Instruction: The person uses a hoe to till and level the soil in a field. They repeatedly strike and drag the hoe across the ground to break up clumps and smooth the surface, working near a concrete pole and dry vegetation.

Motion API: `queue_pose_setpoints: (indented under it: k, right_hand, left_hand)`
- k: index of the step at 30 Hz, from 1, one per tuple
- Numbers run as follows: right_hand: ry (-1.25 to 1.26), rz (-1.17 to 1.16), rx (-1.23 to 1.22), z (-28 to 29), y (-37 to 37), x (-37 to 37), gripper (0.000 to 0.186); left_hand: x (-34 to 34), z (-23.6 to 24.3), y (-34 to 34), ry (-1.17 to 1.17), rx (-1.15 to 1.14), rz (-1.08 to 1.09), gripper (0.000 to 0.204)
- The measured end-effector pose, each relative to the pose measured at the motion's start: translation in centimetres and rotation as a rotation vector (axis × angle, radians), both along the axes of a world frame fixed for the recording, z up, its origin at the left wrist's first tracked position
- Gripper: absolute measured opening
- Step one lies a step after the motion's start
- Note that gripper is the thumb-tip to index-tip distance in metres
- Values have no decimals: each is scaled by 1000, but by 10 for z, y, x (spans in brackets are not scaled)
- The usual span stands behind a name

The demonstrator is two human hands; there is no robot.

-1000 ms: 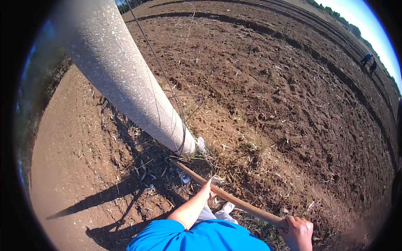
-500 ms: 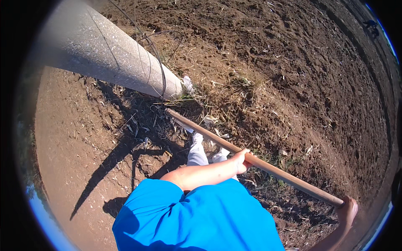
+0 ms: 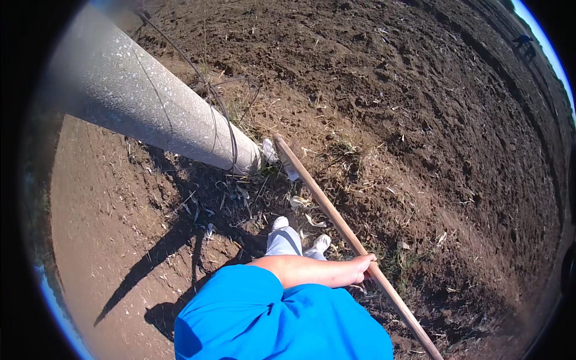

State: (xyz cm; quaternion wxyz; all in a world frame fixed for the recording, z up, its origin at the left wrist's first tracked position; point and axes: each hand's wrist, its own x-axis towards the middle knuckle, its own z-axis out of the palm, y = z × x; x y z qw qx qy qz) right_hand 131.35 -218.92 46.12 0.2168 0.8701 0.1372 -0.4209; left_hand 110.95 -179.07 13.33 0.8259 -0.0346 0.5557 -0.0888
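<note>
My left hand [image 3: 362, 267] is closed round the middle of a long wooden handle of what looks like a hoe [image 3: 333, 215]. The handle slants from the foot of the pole down to the lower right edge of the picture. At its far end a pale flat metal blade [image 3: 288, 164] hangs over dry grass, just right of the pole's base; whether it touches the soil I cannot tell. My right hand is out of the picture, beyond the handle's lower end.
A thick concrete pole [image 3: 162, 102] leans in from the upper left, with loose dark wire [image 3: 223, 108] around it. White shoes [image 3: 319, 245] stand on soil strewn with dry stalks. Ploughed earth [image 3: 432, 120] stretches right; a distant dark figure [image 3: 524, 45] shows at the upper right.
The hoe's head has swung up and to the right, from left of the pole's base to its right side. The handle is steeper, and my right hand has left the view.
</note>
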Motion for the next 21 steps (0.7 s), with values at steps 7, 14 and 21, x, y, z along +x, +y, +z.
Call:
queue_pose_setpoints:
  k: [7, 14, 21]
  right_hand:
    - [385, -84, 44, -153, 38, -57, 49]
    - [191, -17, 335, -223, 248, -144, 43]
    - [25, 124, 554, -310, 497, -201, 29]
  left_hand:
    - [-45, -35, 114, 57, 154, 115, 10]
    - [-66, -40, 313, 75, 424, 237, 17]
    - [-89, -71, 525, 155, 724, 411, 21]
